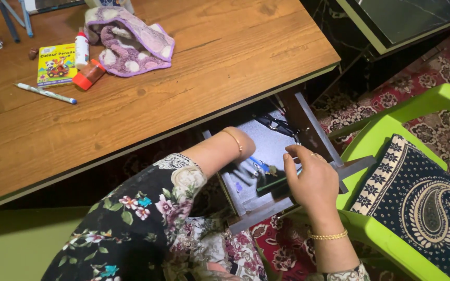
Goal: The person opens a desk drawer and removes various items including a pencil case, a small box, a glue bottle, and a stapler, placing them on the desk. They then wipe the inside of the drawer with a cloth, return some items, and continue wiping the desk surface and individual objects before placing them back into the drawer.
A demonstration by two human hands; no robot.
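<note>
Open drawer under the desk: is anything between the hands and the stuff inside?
Nothing visible blocks them. The left hand, blurred, is already down among the pens in the drawer. The right hand is at the front edge, over a dark green flat item. The desk edge overhangs only the drawer's back, where scissors lie.

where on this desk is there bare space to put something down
The wooden desk is bare across its middle and right, from the purple cloth to the front edge. The back left corner is crowded: pencil box, glue bottles, pen. The open drawer holds both hands.
</note>
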